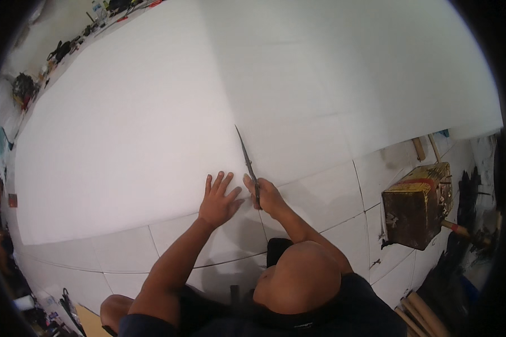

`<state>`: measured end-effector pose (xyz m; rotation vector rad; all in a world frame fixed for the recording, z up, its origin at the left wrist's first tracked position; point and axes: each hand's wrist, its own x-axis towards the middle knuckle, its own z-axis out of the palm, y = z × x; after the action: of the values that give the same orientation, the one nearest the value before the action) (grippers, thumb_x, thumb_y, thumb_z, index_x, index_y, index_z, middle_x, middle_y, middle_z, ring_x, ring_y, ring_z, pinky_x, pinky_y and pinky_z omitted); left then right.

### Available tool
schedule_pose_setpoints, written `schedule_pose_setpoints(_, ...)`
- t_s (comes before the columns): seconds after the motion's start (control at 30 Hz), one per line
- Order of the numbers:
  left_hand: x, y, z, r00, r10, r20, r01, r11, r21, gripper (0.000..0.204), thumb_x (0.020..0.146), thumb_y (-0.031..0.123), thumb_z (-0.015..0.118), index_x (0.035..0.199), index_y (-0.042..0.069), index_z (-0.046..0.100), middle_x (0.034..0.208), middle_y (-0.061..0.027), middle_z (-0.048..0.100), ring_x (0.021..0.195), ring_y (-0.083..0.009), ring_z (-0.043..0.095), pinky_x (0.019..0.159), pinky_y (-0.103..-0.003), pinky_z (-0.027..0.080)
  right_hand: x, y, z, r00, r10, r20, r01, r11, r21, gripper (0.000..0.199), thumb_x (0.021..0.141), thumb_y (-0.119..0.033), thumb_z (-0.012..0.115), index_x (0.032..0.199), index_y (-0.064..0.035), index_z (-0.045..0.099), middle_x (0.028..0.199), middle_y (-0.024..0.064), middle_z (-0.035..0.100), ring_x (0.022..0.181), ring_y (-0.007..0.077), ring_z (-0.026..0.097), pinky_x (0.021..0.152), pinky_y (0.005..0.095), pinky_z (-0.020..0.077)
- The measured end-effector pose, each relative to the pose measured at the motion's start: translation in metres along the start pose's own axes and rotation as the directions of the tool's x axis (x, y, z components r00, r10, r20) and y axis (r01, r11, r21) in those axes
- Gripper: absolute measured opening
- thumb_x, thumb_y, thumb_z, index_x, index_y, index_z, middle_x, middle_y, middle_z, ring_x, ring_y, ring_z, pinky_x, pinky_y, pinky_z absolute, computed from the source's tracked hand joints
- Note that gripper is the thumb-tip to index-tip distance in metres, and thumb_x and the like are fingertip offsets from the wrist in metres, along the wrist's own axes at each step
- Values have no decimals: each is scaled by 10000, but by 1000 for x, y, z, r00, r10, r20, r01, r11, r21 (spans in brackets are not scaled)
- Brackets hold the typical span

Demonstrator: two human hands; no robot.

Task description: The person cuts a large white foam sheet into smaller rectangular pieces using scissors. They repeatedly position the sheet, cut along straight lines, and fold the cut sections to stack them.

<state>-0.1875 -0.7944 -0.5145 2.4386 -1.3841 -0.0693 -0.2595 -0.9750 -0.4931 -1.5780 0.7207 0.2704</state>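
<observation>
I pressed my left hand [219, 201], fingers spread flat, on the near edge of the big white sheet [152, 112]. My right hand [264, 195] gripped a long knife [246, 160], blade lying on the sheet. A battered brown box [413, 210] stood well apart on the tiled floor [331, 196]; I couldn't see its contents.

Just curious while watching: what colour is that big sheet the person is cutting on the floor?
Plain white, with no pattern; the large sheet shows best in the head view.

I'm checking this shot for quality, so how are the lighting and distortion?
Head view: even, soft light; the white sheet looks nearly blown out, faint shadows under the hands; strong fisheye bending of the floor tile lines, black vignette at the corners, slightly soft overall.
</observation>
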Motion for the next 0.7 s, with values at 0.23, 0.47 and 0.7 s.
schedule_pose_setpoints(0.23,4,4,-4,1000,4,-4,-4,1000,-6,362,833,356,706,1128,157,638,1449,-167,411,1382,-397,328,1131,-631,189,17,6,2,993,-81,-83,74,993,-93,695,867,-686,554,685,-15,547,628,129,577,577,200,608,513,332,457)
schedule_pose_setpoints(0.47,2,2,-7,1000,14,16,-14,1000,8,354,847,354,686,1130,147,634,1446,-178,405,1375,-408,329,1123,-643,191,57,-54,1,999,-4,-34,7,997,78,635,845,-661,619,688,-57,501,590,32,485,486,135,507,441,275,414)
schedule_pose_setpoints(0.7,9,8,-11,998,17,55,-16,999,-34,376,847,368,678,1137,134,626,1455,-198,388,1379,-433,311,1114,-661,181,78,-43,-5,958,-234,-163,204,962,-183,627,851,-655,613,711,-49,529,586,29,492,491,140,514,475,287,430)
